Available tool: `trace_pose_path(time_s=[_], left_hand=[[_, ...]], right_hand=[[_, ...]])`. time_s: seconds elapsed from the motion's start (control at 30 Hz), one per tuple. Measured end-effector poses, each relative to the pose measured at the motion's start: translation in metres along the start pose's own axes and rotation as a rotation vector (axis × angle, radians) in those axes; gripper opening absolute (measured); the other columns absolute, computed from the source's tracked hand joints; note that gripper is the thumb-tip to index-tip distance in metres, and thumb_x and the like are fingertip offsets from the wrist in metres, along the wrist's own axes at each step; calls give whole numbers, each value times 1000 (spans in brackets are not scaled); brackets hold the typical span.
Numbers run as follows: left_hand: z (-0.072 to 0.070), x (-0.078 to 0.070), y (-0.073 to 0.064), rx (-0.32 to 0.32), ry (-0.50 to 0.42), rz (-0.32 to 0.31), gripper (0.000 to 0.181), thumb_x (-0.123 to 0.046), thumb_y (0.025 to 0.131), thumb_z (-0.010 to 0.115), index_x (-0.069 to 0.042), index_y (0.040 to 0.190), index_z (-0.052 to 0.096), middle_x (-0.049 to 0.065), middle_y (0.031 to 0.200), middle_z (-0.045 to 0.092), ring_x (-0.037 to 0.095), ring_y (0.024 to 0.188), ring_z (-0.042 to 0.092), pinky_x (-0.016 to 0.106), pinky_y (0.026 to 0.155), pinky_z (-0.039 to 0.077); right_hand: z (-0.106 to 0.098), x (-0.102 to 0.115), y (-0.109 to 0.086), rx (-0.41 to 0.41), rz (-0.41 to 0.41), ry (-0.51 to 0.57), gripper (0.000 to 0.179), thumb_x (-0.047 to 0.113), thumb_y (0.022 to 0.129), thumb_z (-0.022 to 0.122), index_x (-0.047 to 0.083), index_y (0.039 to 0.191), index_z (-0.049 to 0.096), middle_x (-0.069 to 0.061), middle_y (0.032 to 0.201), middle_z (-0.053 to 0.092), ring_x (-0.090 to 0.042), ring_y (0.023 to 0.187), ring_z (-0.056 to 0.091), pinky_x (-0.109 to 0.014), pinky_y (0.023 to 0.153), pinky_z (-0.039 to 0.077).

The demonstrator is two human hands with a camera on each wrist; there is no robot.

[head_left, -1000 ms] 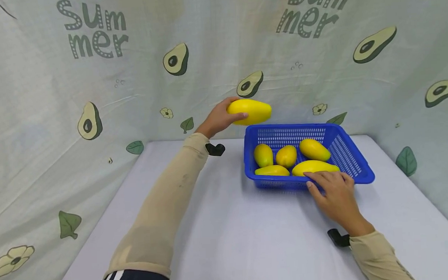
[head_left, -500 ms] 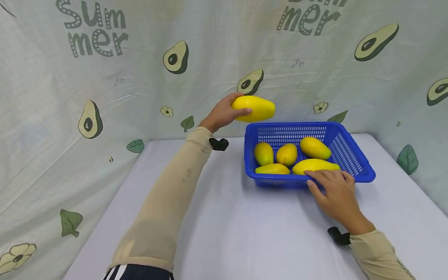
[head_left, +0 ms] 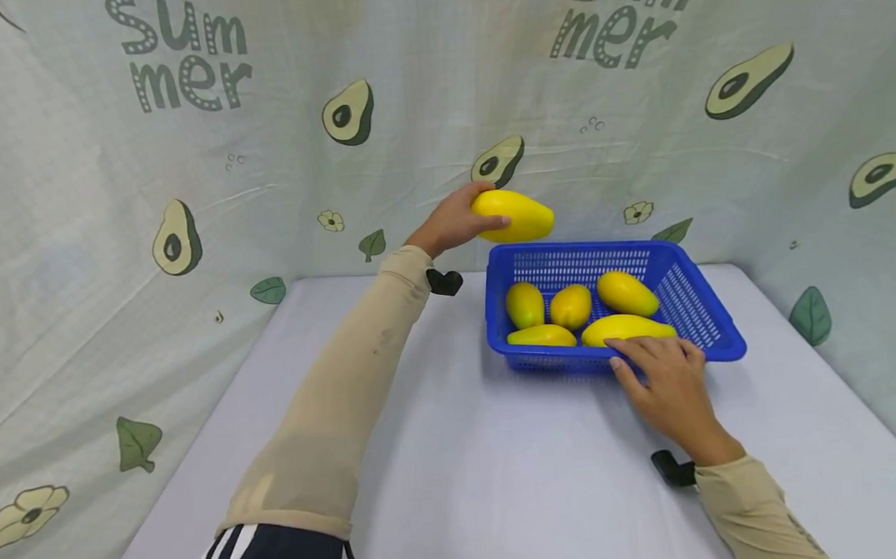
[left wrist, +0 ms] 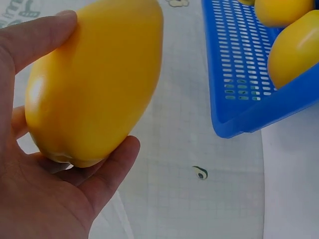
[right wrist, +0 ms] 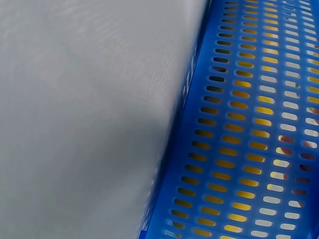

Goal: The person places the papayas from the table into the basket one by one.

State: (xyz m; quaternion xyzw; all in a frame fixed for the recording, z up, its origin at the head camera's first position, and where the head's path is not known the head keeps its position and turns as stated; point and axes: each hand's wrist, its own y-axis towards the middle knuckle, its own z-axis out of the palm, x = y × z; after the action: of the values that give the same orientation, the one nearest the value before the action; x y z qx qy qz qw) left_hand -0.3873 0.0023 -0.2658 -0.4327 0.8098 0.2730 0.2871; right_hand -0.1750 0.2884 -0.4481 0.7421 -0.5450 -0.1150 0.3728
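Observation:
A smooth yellow papaya (head_left: 520, 215) is held up in my left hand (head_left: 456, 221), just above the back left corner of the blue basket (head_left: 724, 334). In the left wrist view, the thumb lies over one side of the papaya (left wrist: 99, 79) and the fingers support it from beneath. My right hand (head_left: 671, 395) grips the basket's front rim, fingers over the edge and thumb outside. Behind those fingers lies a long yellow fruit (head_left: 630, 327) inside the basket. The right wrist view shows the basket's slotted wall (right wrist: 234, 139), with yellow showing through; the hand itself is mostly hidden there.
Several other yellow fruits, some greenish, lie in the basket, including one at the left (head_left: 525, 305) and one at the back right (head_left: 627, 294). The basket stands on a white-covered table (head_left: 463, 446). A printed curtain (head_left: 409, 81) hangs behind the table.
My left hand has moved slightly right and a little upward with the papaya, bringing it further over the basket's back left corner. The right hand and basket have stayed in place.

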Motion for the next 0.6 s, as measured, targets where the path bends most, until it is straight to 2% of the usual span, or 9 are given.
trace_pose_path(time_s=[0.13, 0.27, 0.6], left_hand=[[4, -1, 2, 29, 45, 12, 72, -40, 89, 74, -17, 150, 42, 4, 128, 56, 21, 107, 54, 33, 93, 48], [9, -1, 1, 30, 70, 5, 73, -40, 89, 74, -16, 151, 42, 5, 129, 55, 20, 107, 54, 33, 93, 48], [21, -2, 4, 23, 28, 12, 76, -40, 90, 73, -16, 153, 39, 5, 131, 55, 20, 107, 55, 33, 95, 47]], right_hand=[[1, 1, -1, 7, 5, 0, 30, 16, 92, 68, 12, 122, 70, -14, 112, 68, -39, 107, 52, -63, 96, 24], [2, 3, -2, 30, 17, -5, 30, 18, 93, 67, 13, 122, 71, -14, 112, 68, -39, 108, 52, -63, 97, 24], [-2, 3, -2, 9, 13, 1, 29, 17, 92, 68, 13, 121, 71, -13, 112, 68, -38, 106, 52, -63, 96, 24]])
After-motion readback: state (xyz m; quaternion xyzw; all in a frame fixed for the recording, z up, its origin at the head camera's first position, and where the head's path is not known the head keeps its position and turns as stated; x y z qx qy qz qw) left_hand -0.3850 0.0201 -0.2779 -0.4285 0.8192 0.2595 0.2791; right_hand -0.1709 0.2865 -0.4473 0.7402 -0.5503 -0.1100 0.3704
